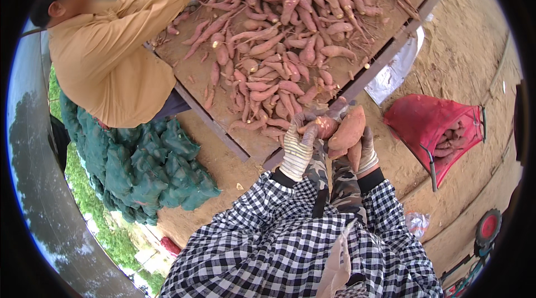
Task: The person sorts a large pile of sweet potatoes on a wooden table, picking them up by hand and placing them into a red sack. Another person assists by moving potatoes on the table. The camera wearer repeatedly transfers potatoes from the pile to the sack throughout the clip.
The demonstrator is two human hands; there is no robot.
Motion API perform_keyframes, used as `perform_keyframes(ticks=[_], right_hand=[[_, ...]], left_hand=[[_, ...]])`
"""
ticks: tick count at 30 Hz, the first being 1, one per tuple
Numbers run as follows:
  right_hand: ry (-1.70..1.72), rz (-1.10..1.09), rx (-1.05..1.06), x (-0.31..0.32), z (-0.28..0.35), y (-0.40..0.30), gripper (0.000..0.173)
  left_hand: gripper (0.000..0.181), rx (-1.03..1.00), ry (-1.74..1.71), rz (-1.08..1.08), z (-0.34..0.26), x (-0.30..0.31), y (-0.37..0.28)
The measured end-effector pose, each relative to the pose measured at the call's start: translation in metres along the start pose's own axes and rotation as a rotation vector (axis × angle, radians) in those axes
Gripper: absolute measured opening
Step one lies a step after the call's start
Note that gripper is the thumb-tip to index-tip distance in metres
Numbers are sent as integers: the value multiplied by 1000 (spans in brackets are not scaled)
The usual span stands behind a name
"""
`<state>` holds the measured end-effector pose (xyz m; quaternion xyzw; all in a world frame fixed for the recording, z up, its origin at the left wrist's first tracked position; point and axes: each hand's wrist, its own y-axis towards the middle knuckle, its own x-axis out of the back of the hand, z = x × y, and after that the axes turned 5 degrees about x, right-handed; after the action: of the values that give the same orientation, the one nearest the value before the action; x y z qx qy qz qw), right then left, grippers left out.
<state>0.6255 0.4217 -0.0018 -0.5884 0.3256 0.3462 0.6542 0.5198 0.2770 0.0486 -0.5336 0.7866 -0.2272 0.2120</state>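
My left hand [298, 143], in a striped work glove, grips a reddish sweet potato [325, 127] with pale scraped patches. In my gloved right hand [368, 151] are several sweet potatoes; the largest, a smooth orange-pink one [348, 128], covers most of the fingers. A slimmer one [354, 156] hangs below it. Both hands are close together over my lap, just off the near corner of the sorting table. Directly beyond them lies a large heap of sweet potatoes [268, 68], many with thin root tails.
A co-worker in a tan shirt [113, 63] reaches into the heap from the left. Stuffed green mesh sacks [142, 164] are piled below. At right, a red mesh bag [412, 118] holding sweet potatoes is propped on a metal frame. A raised rail [385, 55] edges the table.
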Motion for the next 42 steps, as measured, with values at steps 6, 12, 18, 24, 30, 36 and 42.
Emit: perform_keyframes(ticks=[6, 12, 18, 24, 30, 36, 42], right_hand=[[-94, -5, 263, 27, 37, -51, 81], [77, -133, 548, 89, 77, -105, 82], [-157, -434, 931, 138, 168, -221, 83], [-693, -680, 687, 191, 274, -233, 65], [-1607, -940, 344, 311, 258, -160, 65], [-1488, -1204, 614, 238, 227, -152, 36], [-1337, -1058, 726, 199, 204, -173, 27]], left_hand=[[33, -240, 299, 126, 42, -63, -11], [51, -132, 274, 662, 71, -146, 0], [70, -107, 490, 827, 85, -182, -22], [52, 166, 339, 436, 129, -84, 9], [44, -39, 429, 12, 61, 24, 57], [38, -255, 609, -530, -44, 121, 120], [52, -216, 1103, -783, -87, 191, 252]])
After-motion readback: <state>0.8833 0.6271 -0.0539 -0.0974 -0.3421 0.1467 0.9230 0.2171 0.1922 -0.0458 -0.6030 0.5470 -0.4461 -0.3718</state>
